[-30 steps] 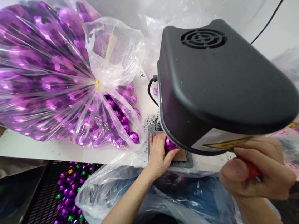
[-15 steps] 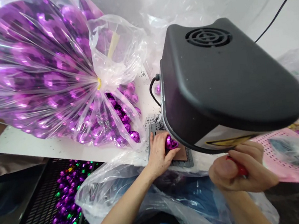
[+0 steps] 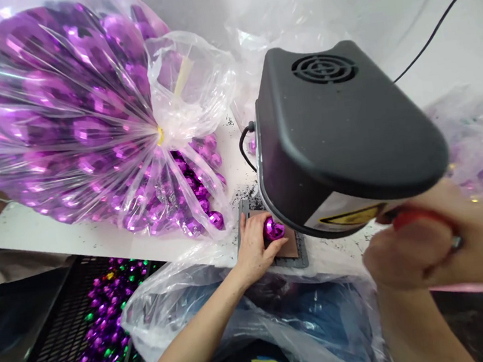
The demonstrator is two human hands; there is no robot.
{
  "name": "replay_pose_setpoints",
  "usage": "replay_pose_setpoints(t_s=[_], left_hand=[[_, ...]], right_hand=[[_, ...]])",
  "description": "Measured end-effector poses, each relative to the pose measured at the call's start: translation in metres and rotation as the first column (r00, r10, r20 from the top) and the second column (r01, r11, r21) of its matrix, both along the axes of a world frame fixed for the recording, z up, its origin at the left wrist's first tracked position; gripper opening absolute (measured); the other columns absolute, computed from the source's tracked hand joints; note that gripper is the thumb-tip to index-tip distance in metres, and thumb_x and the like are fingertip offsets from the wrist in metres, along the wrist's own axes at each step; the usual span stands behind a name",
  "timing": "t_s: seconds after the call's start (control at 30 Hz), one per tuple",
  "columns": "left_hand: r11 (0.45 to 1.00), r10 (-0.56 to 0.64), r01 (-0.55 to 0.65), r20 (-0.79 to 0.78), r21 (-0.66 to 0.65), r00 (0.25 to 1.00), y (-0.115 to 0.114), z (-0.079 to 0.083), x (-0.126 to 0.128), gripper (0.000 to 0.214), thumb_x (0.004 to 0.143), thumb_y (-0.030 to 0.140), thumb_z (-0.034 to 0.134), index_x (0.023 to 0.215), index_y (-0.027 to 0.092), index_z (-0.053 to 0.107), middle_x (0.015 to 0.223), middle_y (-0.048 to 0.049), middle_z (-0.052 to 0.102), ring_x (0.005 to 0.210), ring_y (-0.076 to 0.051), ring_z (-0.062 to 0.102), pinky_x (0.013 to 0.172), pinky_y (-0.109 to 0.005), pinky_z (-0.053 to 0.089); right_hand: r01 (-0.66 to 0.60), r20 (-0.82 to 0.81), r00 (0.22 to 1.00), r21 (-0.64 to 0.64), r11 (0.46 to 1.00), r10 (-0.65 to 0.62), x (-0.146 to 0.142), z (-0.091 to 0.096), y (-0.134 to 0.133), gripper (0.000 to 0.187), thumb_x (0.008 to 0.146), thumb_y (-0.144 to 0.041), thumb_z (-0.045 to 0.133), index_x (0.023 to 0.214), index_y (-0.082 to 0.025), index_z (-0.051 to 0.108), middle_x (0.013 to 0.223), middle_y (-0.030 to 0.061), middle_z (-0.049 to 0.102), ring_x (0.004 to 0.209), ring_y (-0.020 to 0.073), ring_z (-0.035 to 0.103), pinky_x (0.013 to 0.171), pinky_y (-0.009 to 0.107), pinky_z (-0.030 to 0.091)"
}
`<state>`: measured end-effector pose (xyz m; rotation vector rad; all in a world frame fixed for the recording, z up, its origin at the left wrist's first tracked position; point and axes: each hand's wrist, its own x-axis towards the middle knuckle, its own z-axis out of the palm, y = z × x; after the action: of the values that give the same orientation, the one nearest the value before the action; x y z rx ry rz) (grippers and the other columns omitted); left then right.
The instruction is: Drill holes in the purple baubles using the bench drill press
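Note:
My left hand (image 3: 254, 248) pinches a shiny purple ball (image 3: 273, 229) and holds it on a small brown pad with a grey frame (image 3: 293, 250), just under the front of a black machine head (image 3: 341, 135). My right hand (image 3: 441, 245) is close to the camera at the right, blurred by motion, and closed round a red handle (image 3: 415, 217) with a metal end. A yellow warning label (image 3: 354, 215) shows on the underside of the machine.
A big clear bag of purple balls (image 3: 64, 120) lies on the white table (image 3: 33, 233) at the left. Below the table edge a black crate (image 3: 67, 334) holds purple and green balls. Loose plastic sheeting (image 3: 186, 303) covers my lap. A black cable (image 3: 437, 25) runs up right.
My right hand with the red handle has swung to the right and a little up, and now looks blurred. My left hand keeps the purple ball on the pad.

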<state>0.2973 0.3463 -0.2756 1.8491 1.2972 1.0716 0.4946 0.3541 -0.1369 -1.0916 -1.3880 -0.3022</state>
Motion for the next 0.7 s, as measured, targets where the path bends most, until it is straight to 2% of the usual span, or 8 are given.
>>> replay_pose_setpoints(t_s=[0.03,0.13,0.33,0.4,0.47,0.53,0.6,0.7], left_hand=[[1.000,0.007,-0.007,0.010,0.004,1.000,-0.003,0.000,0.000,0.038,0.091,0.035,0.067,0.125,0.021,0.060,0.124,-0.0128,0.068,0.122,-0.030,0.061,0.123,-0.064,0.025],[0.999,0.012,-0.013,0.019,0.037,1.000,-0.027,0.004,-0.006,0.045,0.093,0.033,0.066,0.134,0.022,0.052,0.128,-0.0124,0.065,0.125,-0.029,0.060,0.123,-0.062,0.027],[0.992,-0.121,0.113,-0.192,-0.052,0.974,-0.085,0.029,-0.069,0.085,0.087,0.050,0.072,0.158,0.031,0.029,0.155,-0.0151,0.046,0.146,-0.036,0.043,0.123,-0.060,0.034],[0.984,0.168,-0.159,-0.129,0.082,0.977,-0.068,0.037,-0.110,0.074,0.093,0.056,0.060,0.157,0.030,0.032,0.154,-0.0136,0.047,0.145,-0.035,0.044,0.121,-0.056,0.037],[0.711,0.674,-0.653,0.013,0.261,0.739,-0.032,0.037,-0.150,0.060,0.100,0.052,0.048,0.153,0.024,0.038,0.151,-0.0157,0.047,0.144,-0.033,0.044,0.124,-0.055,0.031],[0.439,0.882,-0.864,0.063,0.247,0.467,0.009,0.029,-0.177,0.062,0.103,0.052,0.038,0.154,0.016,0.035,0.153,-0.0214,0.043,0.147,-0.034,0.038,0.125,-0.056,0.027],[0.410,0.900,-0.887,0.062,0.213,0.432,0.039,0.013,-0.186,0.071,0.102,0.051,0.037,0.157,0.007,0.026,0.160,-0.0266,0.034,0.152,-0.033,0.032,0.126,-0.054,0.024],[0.579,0.811,-0.792,-0.029,0.194,0.585,0.049,-0.012,-0.182,0.069,0.104,0.050,0.032,0.155,0.004,0.032,0.158,-0.0280,0.041,0.151,-0.034,0.037,0.123,-0.054,0.030]], right_hand=[[0.052,-0.013,0.999,0.129,0.990,-0.051,-0.003,0.017,0.013,0.021,0.084,-0.033,0.054,0.070,-0.019,0.058,0.065,-0.0007,0.053,0.065,0.0121,0.054,0.064,0.030,0.042],[0.022,-0.012,1.000,-0.002,1.000,-0.022,-0.012,0.054,0.045,0.025,0.088,-0.031,0.052,0.069,-0.016,0.056,0.060,-0.0037,0.047,0.057,0.0041,0.040,0.057,0.023,0.028],[0.001,-0.100,0.995,-0.136,0.991,-0.015,-0.017,0.061,0.053,0.033,0.084,-0.042,0.054,0.065,-0.016,0.051,0.055,-0.0056,0.038,0.056,0.0031,0.032,0.057,0.023,0.022],[-0.007,-0.118,0.993,-0.140,0.990,-0.009,-0.017,0.060,0.050,0.032,0.082,-0.042,0.056,0.065,-0.016,0.052,0.054,-0.0057,0.038,0.055,0.0033,0.032,0.056,0.023,0.023],[-0.016,-0.136,0.991,-0.139,0.990,-0.003,-0.017,0.060,0.050,0.030,0.081,-0.041,0.056,0.064,-0.016,0.051,0.053,-0.0062,0.036,0.054,0.0035,0.031,0.055,0.023,0.023],[-0.025,-0.157,0.988,-0.142,0.990,0.003,-0.018,0.061,0.051,0.029,0.079,-0.040,0.056,0.063,-0.017,0.050,0.051,-0.0065,0.035,0.053,0.0038,0.031,0.055,0.023,0.022],[-0.034,-0.180,0.984,-0.146,0.989,0.007,-0.019,0.061,0.053,0.028,0.079,-0.039,0.056,0.063,-0.017,0.050,0.050,-0.0066,0.035,0.052,0.0042,0.031,0.054,0.023,0.022],[-0.032,-0.199,0.980,-0.144,0.989,0.002,-0.020,0.061,0.053,0.028,0.078,-0.040,0.056,0.063,-0.018,0.049,0.051,-0.0066,0.036,0.053,0.0044,0.030,0.054,0.023,0.022]])
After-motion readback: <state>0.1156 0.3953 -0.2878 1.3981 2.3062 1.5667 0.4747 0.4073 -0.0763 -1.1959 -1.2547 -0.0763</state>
